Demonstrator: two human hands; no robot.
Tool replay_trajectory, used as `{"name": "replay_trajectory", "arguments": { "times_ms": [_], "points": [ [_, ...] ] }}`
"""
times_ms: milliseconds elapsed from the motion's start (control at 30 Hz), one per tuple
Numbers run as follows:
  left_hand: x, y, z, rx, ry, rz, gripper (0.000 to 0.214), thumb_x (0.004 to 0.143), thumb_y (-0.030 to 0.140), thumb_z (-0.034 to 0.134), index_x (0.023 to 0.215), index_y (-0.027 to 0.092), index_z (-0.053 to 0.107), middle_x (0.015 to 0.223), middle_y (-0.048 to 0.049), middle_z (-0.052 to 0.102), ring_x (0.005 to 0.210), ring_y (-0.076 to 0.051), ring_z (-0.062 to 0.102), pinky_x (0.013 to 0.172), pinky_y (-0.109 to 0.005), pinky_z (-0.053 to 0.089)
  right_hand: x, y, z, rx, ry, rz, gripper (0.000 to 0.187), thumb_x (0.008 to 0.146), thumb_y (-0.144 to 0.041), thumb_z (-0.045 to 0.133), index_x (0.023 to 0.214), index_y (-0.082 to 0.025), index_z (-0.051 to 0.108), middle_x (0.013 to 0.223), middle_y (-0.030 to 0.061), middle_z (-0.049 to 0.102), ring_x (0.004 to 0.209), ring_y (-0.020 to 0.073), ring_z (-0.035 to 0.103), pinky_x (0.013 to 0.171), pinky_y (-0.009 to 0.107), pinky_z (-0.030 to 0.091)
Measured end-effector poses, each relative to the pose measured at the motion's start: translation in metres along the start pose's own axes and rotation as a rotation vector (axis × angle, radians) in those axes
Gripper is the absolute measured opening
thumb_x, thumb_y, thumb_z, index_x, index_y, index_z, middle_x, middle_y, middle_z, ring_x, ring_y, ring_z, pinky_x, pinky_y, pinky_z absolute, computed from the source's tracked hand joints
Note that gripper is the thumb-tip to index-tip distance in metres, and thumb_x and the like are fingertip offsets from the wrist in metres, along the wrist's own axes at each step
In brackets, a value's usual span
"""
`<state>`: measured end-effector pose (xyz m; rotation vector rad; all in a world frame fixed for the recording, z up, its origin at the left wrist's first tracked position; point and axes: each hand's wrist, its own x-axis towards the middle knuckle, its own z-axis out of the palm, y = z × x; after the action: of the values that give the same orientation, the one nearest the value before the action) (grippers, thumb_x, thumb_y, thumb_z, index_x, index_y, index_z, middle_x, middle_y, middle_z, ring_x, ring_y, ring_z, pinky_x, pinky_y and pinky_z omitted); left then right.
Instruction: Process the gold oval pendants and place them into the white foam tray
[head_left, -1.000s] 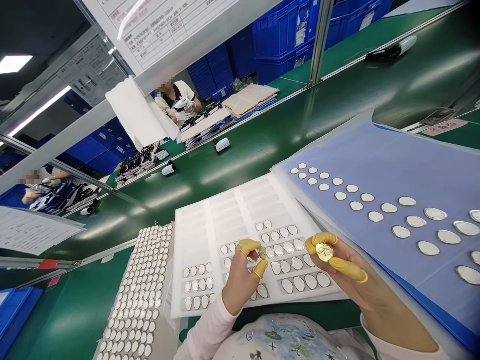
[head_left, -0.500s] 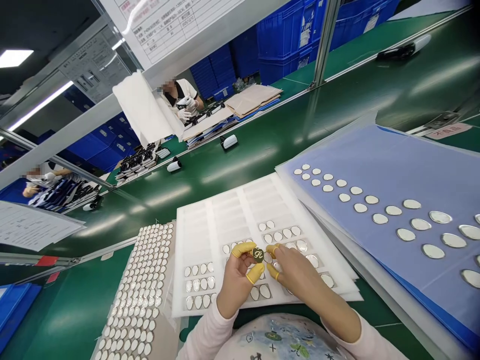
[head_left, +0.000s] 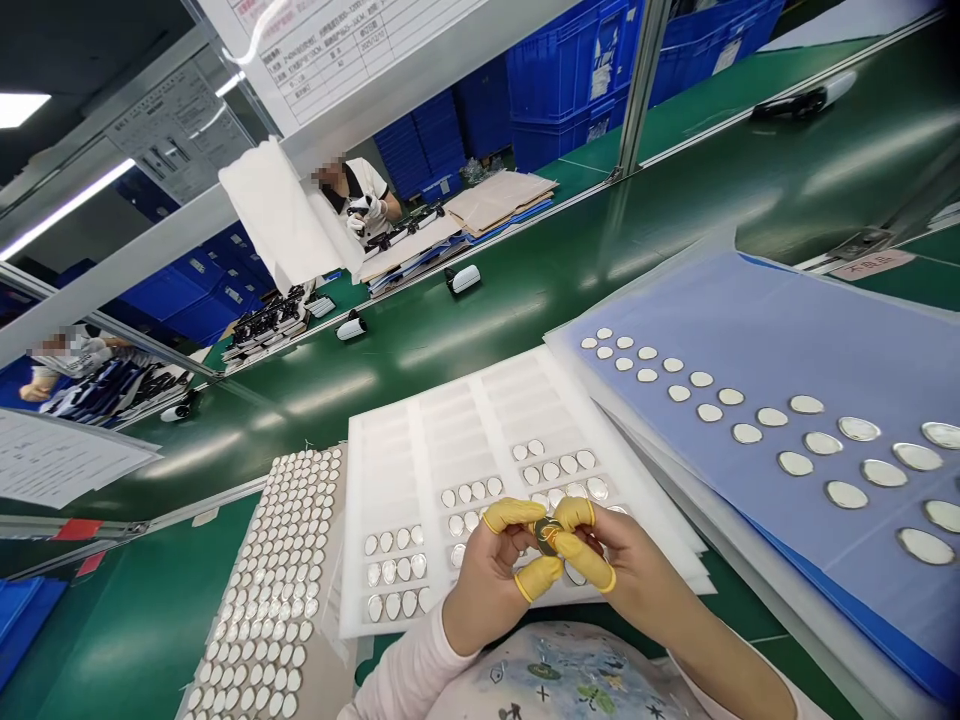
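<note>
A small round gold disc with a dark face is pinched between the yellow-cotted fingertips of my left hand and my right hand. Both hands meet low over the white foam tray, hiding part of its lower rows. Rows of silver-rimmed oval pieces lie in the tray's slots right beside my fingers. The disc's marking is mostly covered by my fingers.
A blue sheet with rows of oval pieces lies to the right, and a dense foam block of ovals to the left. Green conveyor bench runs behind; co-workers, blue crates and papers stand beyond it.
My right hand has moved in from the right and closed on the disc with my left hand. Both hands now pinch it together, lower over the tray.
</note>
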<state>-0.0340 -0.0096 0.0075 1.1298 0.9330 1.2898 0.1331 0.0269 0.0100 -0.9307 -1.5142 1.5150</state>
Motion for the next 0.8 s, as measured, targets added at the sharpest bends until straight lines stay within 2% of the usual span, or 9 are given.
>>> {"name": "replay_trajectory", "arguments": {
  "times_ms": [200,300,367,467,700,800],
  "points": [
    [-0.001,0.003,0.003,0.047,-0.058,-0.041,0.048,0.078,0.042,0.081,0.111,0.021,0.055,0.092,-0.0036,0.061,0.078,-0.015,0.061,0.079,-0.033,0.053,0.002,-0.004,0.005,0.136,0.017,0.026,0.03,0.088,-0.042,0.064,0.068,-0.022,0.055,0.063,-0.0017,0.056,0.06,0.0147,0.049,0.057,0.027,0.041],
    [-0.001,0.004,0.003,0.189,0.0,-0.089,0.041,0.078,0.05,0.078,0.089,0.02,0.052,0.078,0.0018,0.054,0.07,-0.011,0.052,0.071,-0.027,0.048,-0.001,-0.002,0.007,0.079,0.063,0.03,0.026,0.086,-0.035,0.063,0.065,-0.022,0.054,0.061,-0.0019,0.055,0.058,0.014,0.046,0.055,0.027,0.039],
    [-0.001,0.005,0.005,0.31,0.014,-0.131,0.044,0.084,0.057,0.069,0.075,0.019,0.048,0.067,0.0044,0.048,0.063,-0.009,0.044,0.063,-0.024,0.042,-0.002,-0.002,0.008,0.048,0.086,0.034,0.026,0.083,-0.033,0.063,0.062,-0.022,0.052,0.057,-0.0032,0.051,0.054,0.0126,0.041,0.051,0.026,0.036],
    [0.0,0.007,0.008,0.404,-0.027,-0.179,0.051,0.09,0.066,0.053,0.069,0.02,0.046,0.057,0.0051,0.043,0.056,-0.01,0.039,0.055,-0.024,0.037,-0.001,-0.005,0.01,0.105,0.041,0.049,0.023,0.082,-0.03,0.061,0.063,-0.023,0.05,0.055,-0.0047,0.049,0.051,0.0114,0.039,0.05,0.025,0.036],
    [-0.002,0.005,0.008,0.345,-0.051,-0.227,0.061,0.092,0.074,0.04,0.062,0.021,0.044,0.048,0.0051,0.041,0.046,-0.009,0.037,0.051,-0.025,0.035,0.0,-0.01,0.009,0.22,0.005,0.075,0.03,0.083,-0.039,0.066,0.064,-0.024,0.05,0.057,-0.0037,0.05,0.05,0.0119,0.041,0.05,0.026,0.042],
    [-0.003,0.004,0.005,0.298,-0.026,-0.267,0.066,0.092,0.077,0.035,0.06,0.02,0.045,0.044,0.005,0.04,0.042,-0.008,0.038,0.05,-0.024,0.035,0.0,-0.012,0.007,0.254,-0.016,0.088,0.032,0.082,-0.042,0.069,0.063,-0.024,0.05,0.056,-0.004,0.048,0.05,0.0123,0.041,0.051,0.027,0.045]
  ]
}}
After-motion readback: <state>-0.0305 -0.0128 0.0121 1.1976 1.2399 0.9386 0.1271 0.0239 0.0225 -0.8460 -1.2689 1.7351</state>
